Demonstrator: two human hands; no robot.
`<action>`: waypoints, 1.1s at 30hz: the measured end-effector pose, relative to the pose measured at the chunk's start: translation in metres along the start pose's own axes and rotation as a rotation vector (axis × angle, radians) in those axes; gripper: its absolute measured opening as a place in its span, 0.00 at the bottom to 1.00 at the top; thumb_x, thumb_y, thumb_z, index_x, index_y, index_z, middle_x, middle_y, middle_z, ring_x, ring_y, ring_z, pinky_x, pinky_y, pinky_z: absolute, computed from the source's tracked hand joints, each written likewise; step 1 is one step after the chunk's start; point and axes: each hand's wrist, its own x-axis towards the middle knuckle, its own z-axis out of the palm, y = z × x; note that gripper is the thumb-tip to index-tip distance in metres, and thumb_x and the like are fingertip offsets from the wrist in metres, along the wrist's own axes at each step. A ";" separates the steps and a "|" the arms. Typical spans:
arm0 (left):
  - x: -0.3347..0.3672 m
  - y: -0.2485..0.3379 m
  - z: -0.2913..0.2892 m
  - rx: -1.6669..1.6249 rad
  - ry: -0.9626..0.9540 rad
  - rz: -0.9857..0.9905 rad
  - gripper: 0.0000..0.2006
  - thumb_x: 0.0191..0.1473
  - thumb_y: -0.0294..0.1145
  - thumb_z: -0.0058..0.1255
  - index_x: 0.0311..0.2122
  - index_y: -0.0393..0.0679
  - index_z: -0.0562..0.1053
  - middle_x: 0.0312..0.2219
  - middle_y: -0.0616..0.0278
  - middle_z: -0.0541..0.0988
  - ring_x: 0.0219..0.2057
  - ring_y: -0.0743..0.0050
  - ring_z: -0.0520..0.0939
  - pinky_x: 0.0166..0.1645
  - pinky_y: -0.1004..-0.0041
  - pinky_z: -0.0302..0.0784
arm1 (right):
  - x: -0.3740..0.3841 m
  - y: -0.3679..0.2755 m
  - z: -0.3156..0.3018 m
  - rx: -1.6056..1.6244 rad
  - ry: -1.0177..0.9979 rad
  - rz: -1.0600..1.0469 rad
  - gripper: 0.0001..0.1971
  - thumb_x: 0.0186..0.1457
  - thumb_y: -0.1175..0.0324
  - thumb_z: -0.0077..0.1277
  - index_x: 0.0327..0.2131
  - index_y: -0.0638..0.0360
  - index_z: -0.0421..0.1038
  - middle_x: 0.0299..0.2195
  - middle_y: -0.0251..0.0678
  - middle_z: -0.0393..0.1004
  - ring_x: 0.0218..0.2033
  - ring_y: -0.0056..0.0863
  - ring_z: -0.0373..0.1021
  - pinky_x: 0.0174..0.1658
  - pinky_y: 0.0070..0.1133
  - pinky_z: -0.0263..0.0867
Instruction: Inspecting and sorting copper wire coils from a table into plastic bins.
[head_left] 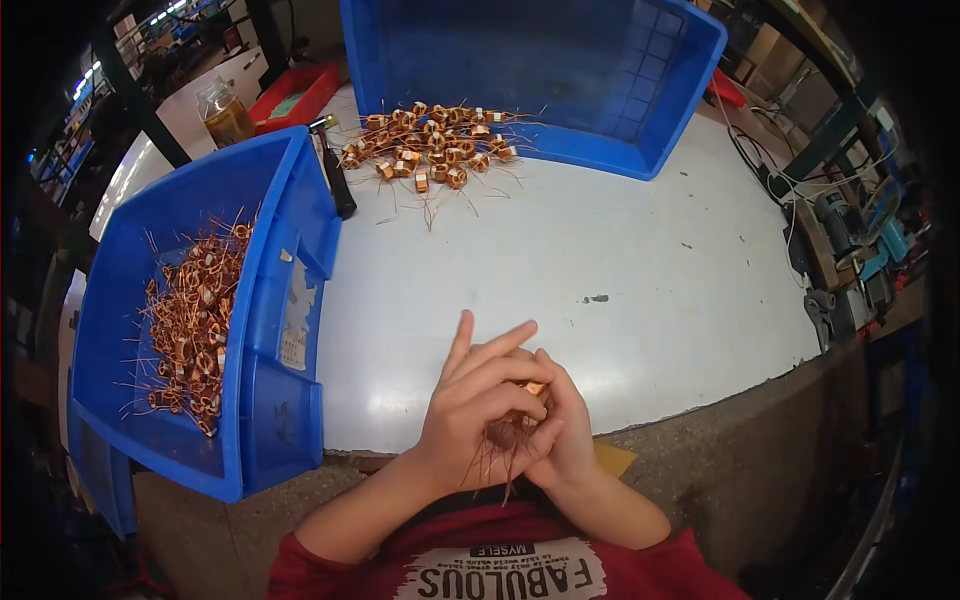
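Observation:
My two hands meet just over the front edge of the white table, cupped around a few small copper-wire coils (533, 388). Thin wire leads (507, 470) hang down from between the palms. My left hand (450, 415) curls over the coils from the left, two of its fingers stretched away from the rest. From the right, my right hand (568, 425) closes against them, its fingers partly hidden behind the left ones. How many coils are held, and which hand grips which, is hidden.
On the left stands a blue bin (240, 440) holding a heap of copper coils (195, 330). A tipped blue bin (600, 160) lies at the back, loose coils (430, 145) spilling before it. A red tray (325, 85), a jar (225, 115) and right-hand cables (745, 135) flank the table (600, 250).

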 end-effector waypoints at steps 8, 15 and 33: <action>-0.013 0.006 -0.008 -0.122 -0.114 0.123 0.07 0.48 0.26 0.46 0.20 0.43 0.68 0.31 0.63 0.78 0.44 0.65 0.75 0.55 0.60 0.61 | 0.000 0.023 -0.008 -0.150 0.000 0.058 0.12 0.58 0.68 0.31 0.41 0.59 0.62 0.36 0.36 0.66 0.37 0.20 0.64 0.39 0.12 0.61; -0.009 -0.002 -0.041 -0.983 0.322 -0.789 0.16 0.55 0.32 0.44 0.16 0.44 0.64 0.18 0.59 0.76 0.21 0.73 0.76 0.37 0.70 0.73 | 0.012 -0.017 0.036 -0.412 -0.042 0.086 0.12 0.58 0.65 0.34 0.40 0.62 0.62 0.37 0.40 0.67 0.40 0.23 0.62 0.45 0.20 0.58; -0.028 -0.036 -0.069 0.266 0.044 -0.378 0.14 0.52 0.27 0.46 0.15 0.43 0.63 0.13 0.66 0.68 0.17 0.74 0.71 0.28 0.78 0.66 | 0.286 -0.168 0.079 -2.574 -0.356 -0.965 0.10 0.46 0.72 0.50 0.36 0.56 0.68 0.34 0.33 0.72 0.37 0.32 0.68 0.41 0.24 0.65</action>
